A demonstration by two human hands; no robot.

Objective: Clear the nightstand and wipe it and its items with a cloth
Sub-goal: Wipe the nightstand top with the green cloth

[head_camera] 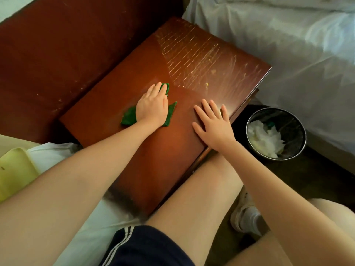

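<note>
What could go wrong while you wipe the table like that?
The yellow crumbs might get swept onto the white bedding or the floor instead of into the bin. The green cloth is bunched under the left hand, so it may skip some streaks on the nightstand.

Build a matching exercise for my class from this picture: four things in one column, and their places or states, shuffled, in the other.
Column one
1. green cloth
2. right hand
3. waste bin
4. yellow tray

Column two
A. on the floor beside the nightstand, with white paper inside
B. flat on the nightstand top, holding nothing
C. pressed under the left hand
D. at the picture's left edge

Pairs: 1-C, 2-B, 3-A, 4-D
</note>
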